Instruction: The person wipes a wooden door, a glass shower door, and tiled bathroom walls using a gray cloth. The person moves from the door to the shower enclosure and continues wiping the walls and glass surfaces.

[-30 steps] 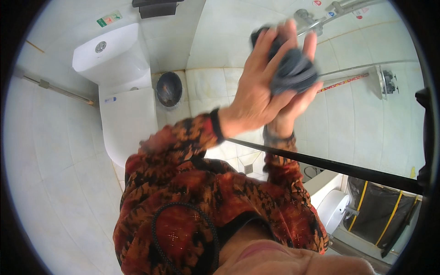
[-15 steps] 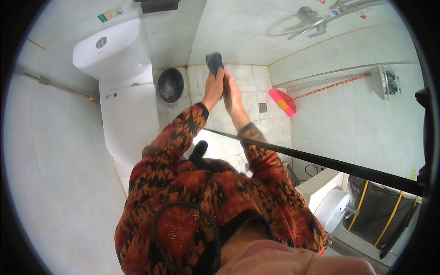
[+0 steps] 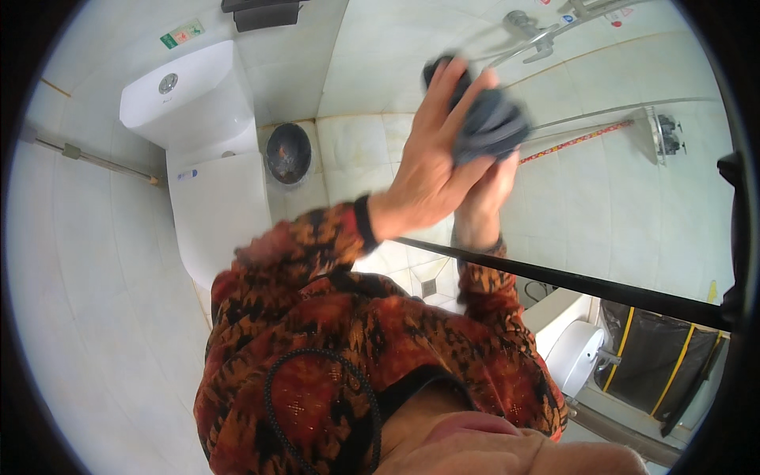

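A dark grey cloth [image 3: 492,123], bunched and blurred by motion, is between my two hands in front of the tiled wall. My left hand [image 3: 431,158] lies over its near left side, with the fingers reaching across it and the thumb along its lower edge. Beneath the cloth's lower right side is my right hand [image 3: 484,194], gripping from below. Its fingers are mostly hidden by the cloth and my left hand.
Left stands a white toilet [image 3: 222,206] beside a dark bin [image 3: 289,154]. A broom's patterned handle [image 3: 578,142] leans at right. A black rail [image 3: 570,279] crosses under my right forearm. Shower fittings [image 3: 540,43] are on the far wall; a white basin [image 3: 574,360] sits lower right.
Both hands have moved up and to the right with the cloth, from the bin side toward the shower wall. The cloth, earlier narrow between my palms, now shows as a wider bundle.
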